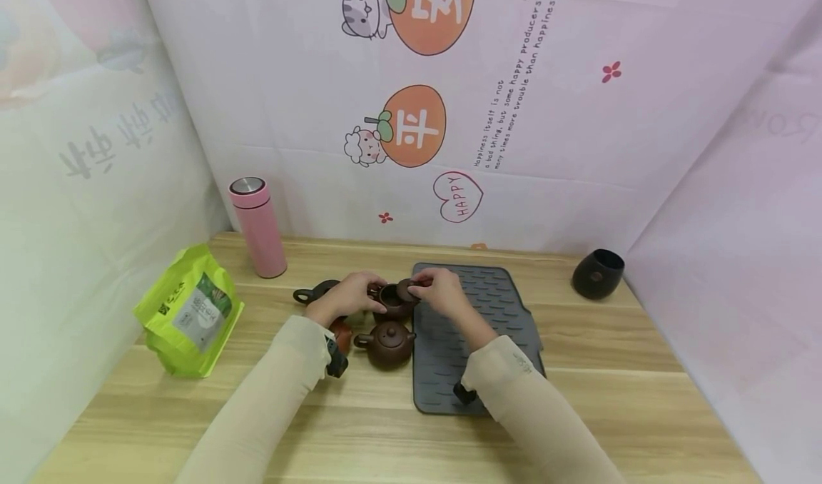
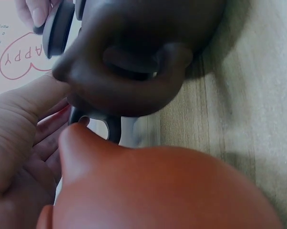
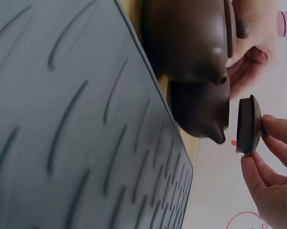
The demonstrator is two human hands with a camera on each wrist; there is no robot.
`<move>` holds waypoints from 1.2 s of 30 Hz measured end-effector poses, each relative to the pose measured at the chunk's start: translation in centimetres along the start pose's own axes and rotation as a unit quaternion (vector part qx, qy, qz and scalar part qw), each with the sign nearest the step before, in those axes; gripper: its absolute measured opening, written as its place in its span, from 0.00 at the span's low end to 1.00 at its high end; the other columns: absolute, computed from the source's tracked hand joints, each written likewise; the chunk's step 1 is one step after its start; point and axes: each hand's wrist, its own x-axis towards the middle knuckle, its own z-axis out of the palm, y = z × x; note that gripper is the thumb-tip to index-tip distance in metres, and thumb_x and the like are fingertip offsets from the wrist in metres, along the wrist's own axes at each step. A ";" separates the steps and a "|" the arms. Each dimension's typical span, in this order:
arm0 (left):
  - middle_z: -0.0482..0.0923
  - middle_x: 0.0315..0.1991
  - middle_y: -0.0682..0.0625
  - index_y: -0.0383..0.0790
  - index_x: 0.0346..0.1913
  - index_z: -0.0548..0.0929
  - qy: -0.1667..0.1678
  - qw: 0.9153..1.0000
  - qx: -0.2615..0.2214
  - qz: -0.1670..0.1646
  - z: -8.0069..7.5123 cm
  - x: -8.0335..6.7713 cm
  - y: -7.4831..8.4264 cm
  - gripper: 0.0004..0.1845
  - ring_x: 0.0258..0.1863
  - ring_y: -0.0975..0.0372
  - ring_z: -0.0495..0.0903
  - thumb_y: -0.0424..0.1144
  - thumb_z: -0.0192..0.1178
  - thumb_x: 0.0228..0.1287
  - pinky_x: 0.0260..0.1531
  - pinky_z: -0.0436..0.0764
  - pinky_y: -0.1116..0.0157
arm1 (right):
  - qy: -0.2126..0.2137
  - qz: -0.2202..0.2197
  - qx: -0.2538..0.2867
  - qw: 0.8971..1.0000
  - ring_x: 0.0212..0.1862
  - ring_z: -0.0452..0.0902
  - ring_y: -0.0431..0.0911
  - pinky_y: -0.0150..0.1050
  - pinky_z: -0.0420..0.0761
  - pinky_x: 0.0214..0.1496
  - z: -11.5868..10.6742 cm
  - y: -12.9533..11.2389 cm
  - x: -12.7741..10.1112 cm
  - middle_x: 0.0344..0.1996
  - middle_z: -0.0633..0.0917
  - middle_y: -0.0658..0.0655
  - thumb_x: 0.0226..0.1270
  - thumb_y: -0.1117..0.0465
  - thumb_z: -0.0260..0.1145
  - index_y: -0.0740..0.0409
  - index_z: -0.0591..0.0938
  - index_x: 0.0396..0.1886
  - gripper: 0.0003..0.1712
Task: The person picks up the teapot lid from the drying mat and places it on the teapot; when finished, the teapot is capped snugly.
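Tight cluster under my hands: open teapot [image 1: 393,300], lidded teapot [image 1: 387,345] just in front of it, another dark pot [image 1: 312,292] and a reddish one [image 1: 342,334] to my left, all nearly touching, so no gap to slip fingers between them. My right hand [image 1: 439,291] holds the lid [image 1: 407,289] just beside the open pot's rim, over the ribbed grey mat [image 1: 494,305], whose surface gives free passage on the right. Pink flask [image 1: 258,227] and green tea bag [image 1: 188,318] block the far left; black cup [image 1: 598,273] stands well apart at right, bare wood in between.
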 end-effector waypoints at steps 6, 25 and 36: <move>0.78 0.53 0.44 0.33 0.61 0.78 0.002 1.000 0.002 0.014 0.0 0.2 -0.4 0.29 0.51 0.55 0.78 0.37 0.73 0.56 0.49 0.78 0.58 | -0.006 -0.008 -0.007 1.000 0.43 0.82 0.47 0.40 0.82 0.39 1.1 -0.9 0.3 0.40 0.86 0.53 0.64 0.58 0.71 0.56 0.86 0.45 0.12; 0.79 0.53 0.46 0.34 0.59 0.79 0.001 1.000 -0.014 0.015 0.3 0.3 -0.4 0.27 0.50 0.56 0.79 0.37 0.73 0.56 0.47 0.78 0.60 | -0.006 -0.030 -0.034 0.999 0.46 0.80 0.48 0.42 0.81 0.42 3.3 -1.0 0.2 0.41 0.85 0.52 0.66 0.58 0.69 0.54 0.86 0.44 0.09; 0.73 0.61 0.41 0.32 0.65 0.73 -0.003 1.000 0.018 0.015 -0.5 -0.5 -0.3 0.32 0.60 0.50 0.73 0.41 0.70 0.60 0.54 0.75 0.55 | -0.011 -0.033 -0.031 0.999 0.51 0.78 0.51 0.46 0.80 0.47 3.4 -0.5 0.1 0.47 0.84 0.54 0.67 0.56 0.68 0.54 0.84 0.51 0.15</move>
